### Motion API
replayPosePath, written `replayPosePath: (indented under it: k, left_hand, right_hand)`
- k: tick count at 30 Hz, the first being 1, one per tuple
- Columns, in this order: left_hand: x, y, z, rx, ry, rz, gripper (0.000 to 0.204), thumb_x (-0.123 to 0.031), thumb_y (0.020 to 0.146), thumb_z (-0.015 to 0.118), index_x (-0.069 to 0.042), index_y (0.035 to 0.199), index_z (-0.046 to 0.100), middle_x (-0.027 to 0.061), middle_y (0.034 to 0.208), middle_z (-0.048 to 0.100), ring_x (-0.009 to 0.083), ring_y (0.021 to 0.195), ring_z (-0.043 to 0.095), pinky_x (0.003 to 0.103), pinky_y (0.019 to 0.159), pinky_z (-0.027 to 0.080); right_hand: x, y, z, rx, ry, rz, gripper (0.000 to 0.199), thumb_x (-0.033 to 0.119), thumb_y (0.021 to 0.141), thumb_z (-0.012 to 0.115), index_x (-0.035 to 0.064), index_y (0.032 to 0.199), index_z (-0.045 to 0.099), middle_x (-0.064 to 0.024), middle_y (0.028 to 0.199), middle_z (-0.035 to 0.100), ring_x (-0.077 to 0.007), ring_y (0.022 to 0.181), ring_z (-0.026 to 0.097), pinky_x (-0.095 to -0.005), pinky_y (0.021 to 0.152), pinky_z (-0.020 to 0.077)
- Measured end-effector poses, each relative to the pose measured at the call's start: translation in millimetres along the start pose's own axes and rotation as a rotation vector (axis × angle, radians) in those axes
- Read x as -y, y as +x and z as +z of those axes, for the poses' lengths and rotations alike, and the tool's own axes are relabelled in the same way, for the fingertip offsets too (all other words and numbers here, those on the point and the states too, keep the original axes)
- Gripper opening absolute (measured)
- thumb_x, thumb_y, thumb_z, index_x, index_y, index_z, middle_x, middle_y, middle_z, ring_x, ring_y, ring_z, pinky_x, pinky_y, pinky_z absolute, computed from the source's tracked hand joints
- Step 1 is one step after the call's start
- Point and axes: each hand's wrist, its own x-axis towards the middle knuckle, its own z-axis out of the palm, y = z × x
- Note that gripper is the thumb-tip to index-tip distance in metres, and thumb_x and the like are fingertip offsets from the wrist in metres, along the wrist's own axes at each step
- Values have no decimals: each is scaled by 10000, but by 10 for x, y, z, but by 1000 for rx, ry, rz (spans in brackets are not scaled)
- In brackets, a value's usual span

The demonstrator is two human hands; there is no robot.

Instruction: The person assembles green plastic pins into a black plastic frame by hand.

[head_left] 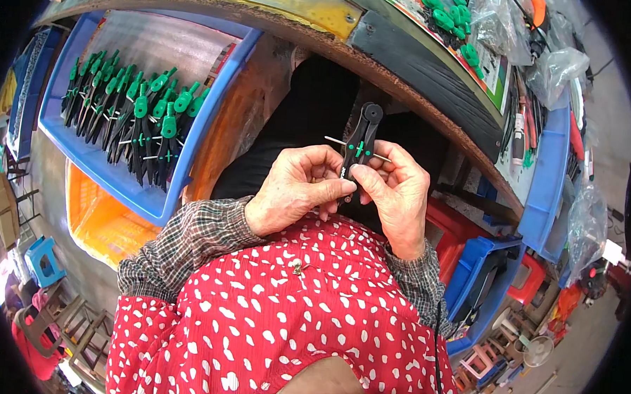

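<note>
In front of my lap I hold up a slim black tool (364, 132) with small green fittings along its middle, a round black top and thin metal pins sticking out at both sides. My left hand (295, 185) is closed, its thumb and fingers pinching the tool's lower end. From the other side my right hand (400, 190) grips the same end, thumb pressed against the black body. The fingertips partly hide that lower end, and whatever small part may be between them cannot be made out.
A blue bin (191, 146) at the left holds several similar black tools with green tops. Beneath it sits an orange crate (93, 219). The workbench edge (432, 114) curves ahead of me, with green parts (446, 19) and plastic bags on top. Another blue bin (467, 267) stands at the right.
</note>
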Motion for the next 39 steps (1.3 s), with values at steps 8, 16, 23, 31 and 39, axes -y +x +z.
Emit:
replayPosePath:
  k: [8,16,23,31,39]
  left_hand:
    - [0,-88,-33,-19,-52,36,119,-67,877,654,-9,925,563,35,742,633,58,578,583,180,501,480]
    - [22,-163,-61,-26,-66,35,124,-75,874,660,-15,927,566,25,740,634,54,570,581,176,487,468]
    - [-10,-198,-41,-25,-17,35,131,-84,874,662,-11,926,566,28,722,634,51,553,574,175,474,463]
    - [-2,-206,-71,-34,-7,47,127,-90,874,663,-4,928,587,18,733,636,43,561,567,171,485,463]
    - [43,-208,-131,-42,-8,81,149,-71,874,658,9,983,595,63,778,652,74,580,588,194,521,494]
  right_hand:
    - [41,19,82,47,0,1,254,88,865,676,-33,1072,589,-23,823,645,-27,655,554,-169,527,444]
    - [73,48,167,17,-58,-32,196,146,885,666,-25,970,623,-7,763,625,-20,598,525,-175,490,418]
    - [70,70,154,52,-184,-41,196,177,893,659,-16,886,622,-4,751,622,-16,590,521,-178,483,407]
    - [141,47,234,61,-78,3,184,88,861,674,-19,996,609,-13,839,643,-31,669,581,-174,531,450]
    - [72,18,223,75,-38,22,273,78,847,692,-33,1075,592,-13,833,643,-23,664,564,-164,534,446]
